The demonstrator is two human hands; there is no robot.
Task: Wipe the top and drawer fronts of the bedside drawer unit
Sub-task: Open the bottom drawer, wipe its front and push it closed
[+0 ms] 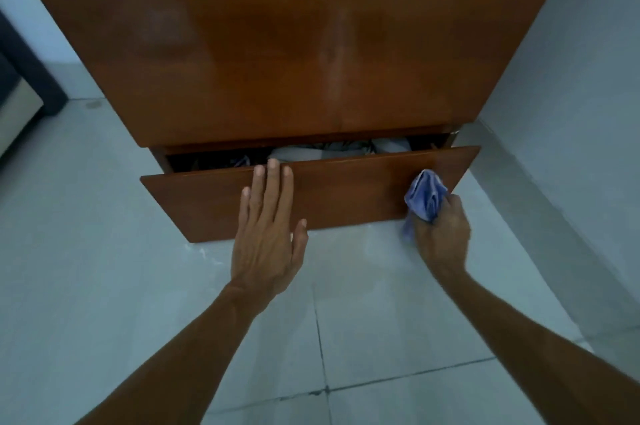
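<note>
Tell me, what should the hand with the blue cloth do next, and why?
Probably sweep the blue cloth leftward along the bottom drawer front. The right hand presses it at the right end, and the left hand lies flat on the slightly open drawer, seemingly steadying it.

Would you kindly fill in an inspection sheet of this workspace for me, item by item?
Surface: glossy brown upper drawer front, shut, with faint pale streaks near its middle.
Job's things: lower drawer front pulled partly open; crumpled blue cloth pressed against its right end.
Clutter: pale and dark items bundled inside the open drawer, too dim to identify.
Grippers: left hand flat and open on the lower drawer front, fingertips at its top edge; right hand closed in a grip on the cloth.
Cables: nothing clearly seen.
Surroundings: pale tiled floor; wall at right; dark furniture at left.
</note>
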